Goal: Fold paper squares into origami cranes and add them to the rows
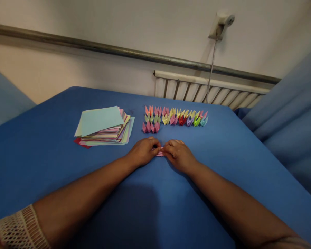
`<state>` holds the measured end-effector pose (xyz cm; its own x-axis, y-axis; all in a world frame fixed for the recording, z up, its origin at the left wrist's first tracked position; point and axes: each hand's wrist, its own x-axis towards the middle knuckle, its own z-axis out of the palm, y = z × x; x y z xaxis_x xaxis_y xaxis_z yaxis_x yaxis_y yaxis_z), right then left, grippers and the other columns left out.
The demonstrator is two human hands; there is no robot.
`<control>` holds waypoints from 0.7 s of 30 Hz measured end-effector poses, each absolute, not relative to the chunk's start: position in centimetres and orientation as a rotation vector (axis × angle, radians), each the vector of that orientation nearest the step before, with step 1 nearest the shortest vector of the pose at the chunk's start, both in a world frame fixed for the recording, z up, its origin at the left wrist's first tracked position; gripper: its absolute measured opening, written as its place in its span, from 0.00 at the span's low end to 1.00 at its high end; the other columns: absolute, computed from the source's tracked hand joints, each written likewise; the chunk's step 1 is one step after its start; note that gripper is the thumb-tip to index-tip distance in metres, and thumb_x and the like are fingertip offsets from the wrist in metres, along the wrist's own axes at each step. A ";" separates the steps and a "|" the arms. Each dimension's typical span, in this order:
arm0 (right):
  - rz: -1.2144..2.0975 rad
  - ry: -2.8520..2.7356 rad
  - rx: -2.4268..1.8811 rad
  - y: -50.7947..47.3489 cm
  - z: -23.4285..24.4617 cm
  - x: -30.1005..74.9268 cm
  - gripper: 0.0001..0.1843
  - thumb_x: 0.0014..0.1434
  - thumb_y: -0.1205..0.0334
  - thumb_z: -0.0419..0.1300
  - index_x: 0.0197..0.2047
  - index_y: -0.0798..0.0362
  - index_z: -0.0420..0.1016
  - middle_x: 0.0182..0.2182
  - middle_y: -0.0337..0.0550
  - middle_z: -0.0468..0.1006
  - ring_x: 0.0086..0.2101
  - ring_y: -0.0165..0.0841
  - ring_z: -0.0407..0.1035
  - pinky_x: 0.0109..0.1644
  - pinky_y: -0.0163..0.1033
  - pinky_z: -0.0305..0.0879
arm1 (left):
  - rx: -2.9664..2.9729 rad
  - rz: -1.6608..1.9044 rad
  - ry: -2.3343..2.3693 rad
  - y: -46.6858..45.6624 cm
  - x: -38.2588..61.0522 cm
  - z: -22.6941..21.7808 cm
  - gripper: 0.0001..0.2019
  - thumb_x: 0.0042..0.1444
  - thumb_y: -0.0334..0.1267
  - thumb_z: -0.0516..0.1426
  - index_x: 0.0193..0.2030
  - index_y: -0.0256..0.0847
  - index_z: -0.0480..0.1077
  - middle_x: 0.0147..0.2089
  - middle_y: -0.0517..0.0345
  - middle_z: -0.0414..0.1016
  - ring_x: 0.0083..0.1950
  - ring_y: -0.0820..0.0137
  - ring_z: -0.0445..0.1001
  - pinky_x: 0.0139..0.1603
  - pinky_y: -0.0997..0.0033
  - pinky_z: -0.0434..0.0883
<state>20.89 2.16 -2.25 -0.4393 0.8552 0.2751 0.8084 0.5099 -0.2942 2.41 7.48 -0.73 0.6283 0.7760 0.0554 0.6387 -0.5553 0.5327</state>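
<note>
A small folded piece of pink paper [160,153] lies low over the blue table, between my two hands. My left hand [145,150] grips its left end, with thumb and fingers pinched together. On the other end, my right hand [178,154] pinches the paper the same way. Fingers cover most of the piece, so its full shape is hidden. Just beyond the hands stand rows of folded paper cranes [173,119] in pink, yellow, green, red, purple and blue.
A stack of coloured paper sheets [101,121], light blue on top, sits left of the cranes on the blue-covered table [197,200]. Behind it are a metal rail [119,51], a radiator [197,79] and a wall socket with a cord [220,26]. A blue curtain [295,114] hangs at right.
</note>
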 end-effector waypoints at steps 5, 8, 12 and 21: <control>0.055 -2.460 -1.376 1.9 -1.6 20.4 0.11 0.66 0.61 0.51 0.42 0.52 0.74 0.38 0.46 0.74 0.39 0.36 0.64 0.42 0.43 0.55 | 2.396 0.406 1.130 7.5 2.5 -0.9 0.09 0.57 0.43 0.55 0.37 0.42 0.74 0.37 0.58 0.75 0.38 0.68 0.71 0.36 0.71 0.64; 0.026 -2.490 -1.360 1.7 -1.4 20.4 0.11 0.66 0.63 0.50 0.43 0.52 0.73 0.39 0.46 0.74 0.40 0.36 0.64 0.42 0.43 0.55 | 2.402 0.423 1.128 7.6 2.5 -1.1 0.10 0.57 0.43 0.55 0.37 0.42 0.73 0.37 0.58 0.74 0.38 0.68 0.71 0.36 0.71 0.64; 0.027 -2.466 -1.382 1.9 -1.6 20.5 0.10 0.66 0.64 0.49 0.43 0.54 0.72 0.39 0.47 0.74 0.41 0.37 0.64 0.43 0.42 0.55 | 2.372 0.420 1.109 7.6 2.4 -1.1 0.10 0.57 0.44 0.54 0.38 0.42 0.73 0.36 0.58 0.74 0.36 0.69 0.70 0.35 0.72 0.64; 0.062 -2.417 -1.392 2.4 -2.2 20.8 0.08 0.65 0.67 0.50 0.38 0.54 0.70 0.35 0.44 0.74 0.38 0.36 0.65 0.42 0.41 0.54 | 2.199 0.455 1.070 7.9 2.2 -1.1 0.09 0.51 0.31 0.54 0.39 0.40 0.71 0.33 0.61 0.70 0.31 0.73 0.67 0.31 0.74 0.63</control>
